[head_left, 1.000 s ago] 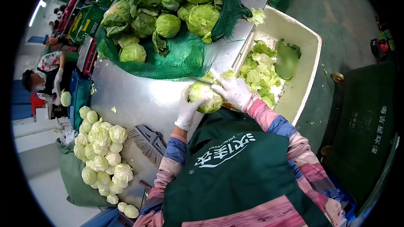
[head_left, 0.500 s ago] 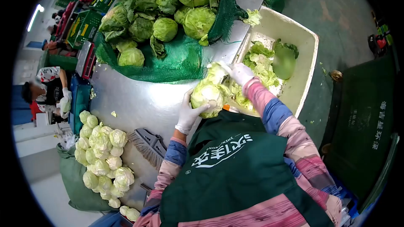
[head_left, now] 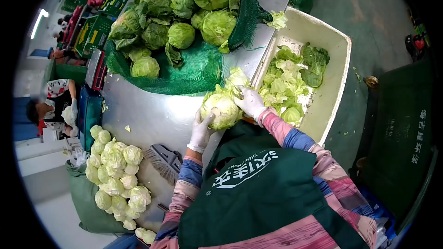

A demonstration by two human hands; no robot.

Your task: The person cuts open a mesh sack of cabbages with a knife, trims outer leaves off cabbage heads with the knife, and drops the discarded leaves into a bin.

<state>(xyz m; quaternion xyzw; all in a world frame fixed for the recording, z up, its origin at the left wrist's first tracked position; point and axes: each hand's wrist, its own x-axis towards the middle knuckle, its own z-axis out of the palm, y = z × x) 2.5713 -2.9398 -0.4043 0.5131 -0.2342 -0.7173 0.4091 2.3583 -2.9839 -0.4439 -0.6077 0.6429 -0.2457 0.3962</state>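
Note:
Both my gloved hands are on a pale green cabbage (head_left: 221, 110) with its cut stem end showing. My left hand (head_left: 201, 131) cups its lower left side, thumb resting on the front. On the right side, my right hand (head_left: 250, 103) grips the cabbage by its outer leaves; some fingertips are hidden behind them. A loosened leaf (head_left: 236, 77) stands up from the cabbage's top. Close by on the right is a white bin (head_left: 339, 64) holding torn cabbage leaves (head_left: 284, 80). A darker leaf (head_left: 315, 66) lies at the right among them.
Untrimmed cabbages (head_left: 181, 35) fill an open green mesh bag (head_left: 198, 71) on the metal table (head_left: 152, 106). Trimmed cabbages (head_left: 115, 159) are piled at the left beside a grey brush (head_left: 164, 161). A co-worker (head_left: 57, 106) is at the far left; a dark green container (head_left: 392, 133) stands right.
My right hand has moved down from the upper leaf to the cabbage's side. The cabbage has turned slightly in my hands. The blurred leaf in the bin now lies still. The view has shifted slightly.

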